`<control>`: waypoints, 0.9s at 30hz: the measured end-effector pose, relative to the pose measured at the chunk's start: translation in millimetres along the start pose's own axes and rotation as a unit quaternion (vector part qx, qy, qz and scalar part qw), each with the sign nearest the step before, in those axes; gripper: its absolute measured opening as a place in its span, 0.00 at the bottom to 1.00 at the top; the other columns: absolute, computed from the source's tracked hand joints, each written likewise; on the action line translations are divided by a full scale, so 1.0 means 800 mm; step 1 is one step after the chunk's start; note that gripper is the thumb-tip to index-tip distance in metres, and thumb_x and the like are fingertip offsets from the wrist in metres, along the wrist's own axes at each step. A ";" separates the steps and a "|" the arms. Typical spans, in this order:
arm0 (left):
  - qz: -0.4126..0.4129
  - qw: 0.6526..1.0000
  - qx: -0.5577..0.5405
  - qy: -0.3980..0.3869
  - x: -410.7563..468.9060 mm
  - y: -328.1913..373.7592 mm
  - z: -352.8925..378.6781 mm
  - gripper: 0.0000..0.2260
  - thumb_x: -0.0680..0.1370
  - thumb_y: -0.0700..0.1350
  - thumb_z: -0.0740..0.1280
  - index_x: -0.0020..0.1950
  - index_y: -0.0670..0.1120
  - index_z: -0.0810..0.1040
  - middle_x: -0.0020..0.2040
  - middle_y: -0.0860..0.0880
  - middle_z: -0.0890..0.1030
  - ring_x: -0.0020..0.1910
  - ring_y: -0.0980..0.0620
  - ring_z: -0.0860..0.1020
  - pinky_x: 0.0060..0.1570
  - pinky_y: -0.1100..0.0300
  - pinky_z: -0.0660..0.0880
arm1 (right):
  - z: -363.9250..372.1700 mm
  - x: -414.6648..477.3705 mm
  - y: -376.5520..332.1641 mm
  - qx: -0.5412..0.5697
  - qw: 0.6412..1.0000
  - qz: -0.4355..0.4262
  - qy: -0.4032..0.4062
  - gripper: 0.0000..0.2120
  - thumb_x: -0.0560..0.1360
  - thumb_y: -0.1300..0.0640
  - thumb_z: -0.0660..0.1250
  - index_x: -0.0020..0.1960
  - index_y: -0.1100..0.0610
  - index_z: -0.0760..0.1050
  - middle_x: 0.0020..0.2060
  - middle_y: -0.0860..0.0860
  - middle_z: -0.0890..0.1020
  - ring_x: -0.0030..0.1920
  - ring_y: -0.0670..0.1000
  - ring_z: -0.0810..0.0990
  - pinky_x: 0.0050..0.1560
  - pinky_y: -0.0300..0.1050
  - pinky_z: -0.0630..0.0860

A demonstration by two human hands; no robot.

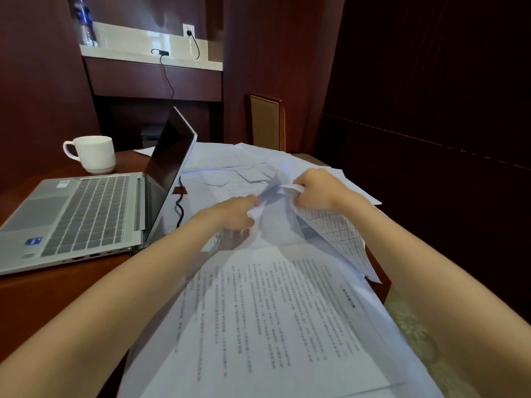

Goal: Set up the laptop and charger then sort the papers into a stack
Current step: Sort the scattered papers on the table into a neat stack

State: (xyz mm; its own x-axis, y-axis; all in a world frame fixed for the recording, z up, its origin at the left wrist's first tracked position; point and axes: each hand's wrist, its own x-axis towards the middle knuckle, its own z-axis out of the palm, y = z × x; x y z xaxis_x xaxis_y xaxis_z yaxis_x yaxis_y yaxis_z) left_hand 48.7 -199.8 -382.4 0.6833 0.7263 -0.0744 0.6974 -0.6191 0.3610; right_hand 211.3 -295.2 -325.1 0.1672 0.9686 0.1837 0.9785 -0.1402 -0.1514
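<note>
Laptop (86, 214) sits open on the surface's (57, 297) left, a white mug (93, 153) behind it, contents unseen; the charger cable (179, 209) trails just right of it. Your left hand (238, 214) and right hand (316, 191) each pinch loose papers (273, 311) spread across the right.

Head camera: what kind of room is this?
Likely a hotel room or office: a wooden desk with an open laptop and mug, and a water bottle on a ledge near a wall socket.
</note>
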 end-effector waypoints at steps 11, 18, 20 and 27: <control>0.111 0.962 0.126 0.217 -0.050 0.004 -0.010 0.17 0.74 0.49 0.69 0.63 0.50 0.76 0.70 0.47 0.67 0.68 0.44 0.66 0.64 0.52 0.60 | 0.011 -0.088 -0.043 -0.032 0.983 -0.173 -0.053 0.18 0.74 0.61 0.63 0.27 0.53 0.64 0.26 0.47 0.67 0.32 0.50 0.65 0.30 0.36 0.58; 0.216 0.914 0.150 0.307 -0.086 0.021 -0.002 0.24 0.68 0.42 0.75 0.63 0.46 0.75 0.69 0.40 0.68 0.67 0.39 0.68 0.65 0.48 0.61 | 0.019 -0.138 -0.038 -0.109 0.973 -0.200 -0.034 0.09 0.77 0.59 0.61 0.48 0.56 0.80 0.40 0.53 0.81 0.42 0.55 0.74 0.37 0.43 0.64; 0.277 0.896 0.200 0.284 -0.097 0.020 -0.001 0.15 0.66 0.40 0.75 0.51 0.47 0.81 0.63 0.42 0.76 0.65 0.38 0.72 0.63 0.45 0.63 | 0.022 -0.149 -0.039 -0.122 0.971 -0.204 -0.034 0.09 0.76 0.59 0.61 0.49 0.55 0.79 0.43 0.53 0.82 0.43 0.55 0.75 0.38 0.44 0.64; 0.202 0.924 0.288 0.147 -0.169 0.036 -0.005 0.06 0.76 0.49 0.64 0.50 0.51 0.79 0.48 0.54 0.82 0.47 0.50 0.79 0.36 0.62 0.65 | 0.029 -0.192 -0.031 -0.049 0.979 -0.181 -0.078 0.11 0.74 0.61 0.60 0.52 0.53 0.79 0.49 0.49 0.82 0.49 0.54 0.78 0.46 0.50 0.76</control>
State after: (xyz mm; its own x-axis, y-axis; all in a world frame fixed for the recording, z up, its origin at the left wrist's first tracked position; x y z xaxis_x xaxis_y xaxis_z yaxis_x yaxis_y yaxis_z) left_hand -24.3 -314.7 -358.0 0.8844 0.3977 0.2443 0.4546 -0.8527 -0.2575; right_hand 158.8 -436.1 -372.1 -0.2066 0.9767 0.0574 0.9782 0.2074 -0.0084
